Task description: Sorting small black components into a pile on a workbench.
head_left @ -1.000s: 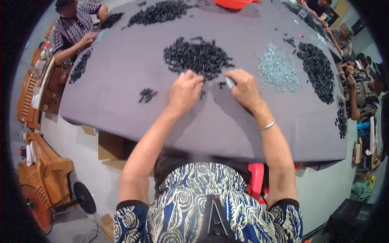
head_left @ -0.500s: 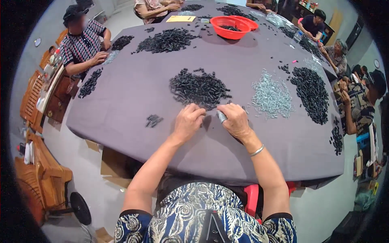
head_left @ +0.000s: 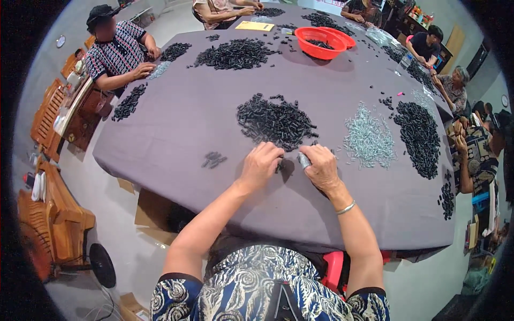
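Note:
In front of me on the grey cloth lies a heap of small black tube-like pieces (head_left: 276, 120). My left hand (head_left: 260, 167) is at the near edge of this heap, fingers pinched on a small black piece (head_left: 279, 166) that shows below the fingertips. Just to its right, my right hand (head_left: 322, 168) is closed with fingers curled. A silvery grey wrap (head_left: 304, 160) covers one of its digits. Whatever the right fingers hold is hidden. Right of that hand spreads a pile of small clear, silvery pieces (head_left: 368, 136). A small cluster of black pieces (head_left: 214, 159) lies left of my left hand.
More black heaps lie at the right (head_left: 417, 139) and farther back (head_left: 234, 53). Red plastic basins (head_left: 321, 43) stand at the far side near a yellow packet (head_left: 255, 25). Several people sit around the cloth-covered table (head_left: 176, 117), working with their hands.
The whole view has shifted, so the table's contents appear farther right and slightly lower. A black piece now shows at my left fingertips. Both hands stay by the near edge of the heap.

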`<control>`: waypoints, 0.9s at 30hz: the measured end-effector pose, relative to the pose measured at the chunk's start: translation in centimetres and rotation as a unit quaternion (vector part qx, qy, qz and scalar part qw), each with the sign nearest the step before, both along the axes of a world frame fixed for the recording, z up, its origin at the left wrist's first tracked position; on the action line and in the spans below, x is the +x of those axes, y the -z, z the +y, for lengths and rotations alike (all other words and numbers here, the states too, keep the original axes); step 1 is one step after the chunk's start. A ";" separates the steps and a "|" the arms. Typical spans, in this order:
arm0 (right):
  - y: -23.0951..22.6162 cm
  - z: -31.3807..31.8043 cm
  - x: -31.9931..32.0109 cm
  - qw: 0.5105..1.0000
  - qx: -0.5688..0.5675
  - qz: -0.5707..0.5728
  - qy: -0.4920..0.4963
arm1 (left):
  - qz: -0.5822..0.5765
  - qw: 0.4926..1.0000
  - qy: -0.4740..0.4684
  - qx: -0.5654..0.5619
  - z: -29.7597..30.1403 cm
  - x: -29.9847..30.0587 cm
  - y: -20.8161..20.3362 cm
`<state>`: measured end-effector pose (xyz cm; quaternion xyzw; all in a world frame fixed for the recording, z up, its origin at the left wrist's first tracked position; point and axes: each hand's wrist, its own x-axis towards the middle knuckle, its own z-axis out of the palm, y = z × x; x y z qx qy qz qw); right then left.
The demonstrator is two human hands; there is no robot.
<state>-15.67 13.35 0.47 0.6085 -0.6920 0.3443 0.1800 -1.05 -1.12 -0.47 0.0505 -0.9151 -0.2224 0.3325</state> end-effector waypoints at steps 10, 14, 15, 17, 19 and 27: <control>-0.4 -0.1 0.9 0.993 -0.061 -0.097 0.016 | 0.115 0.984 -0.015 0.134 -0.4 0.7 0.1; -0.1 -0.7 0.4 0.993 -0.087 -0.084 0.001 | 0.096 0.978 -0.011 0.187 -1.3 0.5 -0.2; -0.1 -0.5 0.5 0.993 -0.081 -0.086 0.004 | 0.089 0.972 -0.008 0.217 -1.2 0.5 -0.2; 0.1 -0.8 0.3 0.992 -0.076 -0.104 0.010 | 0.094 0.959 0.008 0.267 -1.2 0.2 0.1; -0.1 -0.6 0.2 0.988 -0.060 -0.144 0.008 | 0.086 0.958 0.011 0.274 -1.2 0.0 0.4; -0.4 1.5 -3.4 0.976 0.023 -0.204 0.068 | 0.052 0.974 -0.013 0.221 -0.9 0.6 0.5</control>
